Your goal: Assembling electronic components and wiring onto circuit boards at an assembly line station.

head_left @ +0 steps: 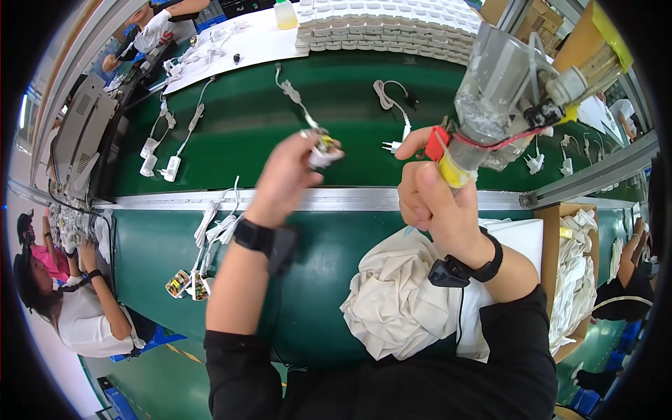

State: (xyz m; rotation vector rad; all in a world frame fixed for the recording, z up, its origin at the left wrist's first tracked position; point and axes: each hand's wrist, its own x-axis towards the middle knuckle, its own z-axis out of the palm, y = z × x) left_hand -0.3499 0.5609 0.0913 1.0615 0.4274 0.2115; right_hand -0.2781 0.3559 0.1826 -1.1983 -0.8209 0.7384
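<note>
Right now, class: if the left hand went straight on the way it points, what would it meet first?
Probably the white plug on the green belt, up and to the right of the left hand, which holds a small charger part; depth is unclear.

Small open charger board [323,148] — white cord trailing — beside clear glue gun [505,91].
</note>
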